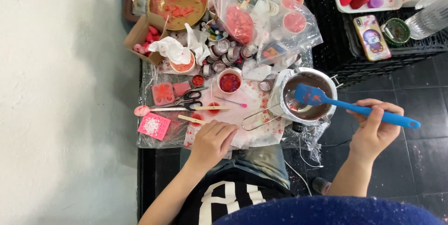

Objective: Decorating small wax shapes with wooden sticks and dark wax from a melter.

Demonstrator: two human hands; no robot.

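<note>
A blue spatula (326,100) is gripped by its handle in the right hand (373,129), its blade held over the steel pot (305,95). The left hand (212,143) is laid loosely curled, holding nothing, on the cluttered worktop (163,134) near a wooden stick (191,119).

The left hand (212,142) lies palm down in front of the body, with the fingers bent loosely and pointing forward and to the right. Its bare forearm runs back toward the lower left. The right hand (374,127) is out to the right side and a little raised, with fingers curled closed in a grip and the thumb on top. Its forearm comes up from below, and the wrist is nearly straight.
</note>
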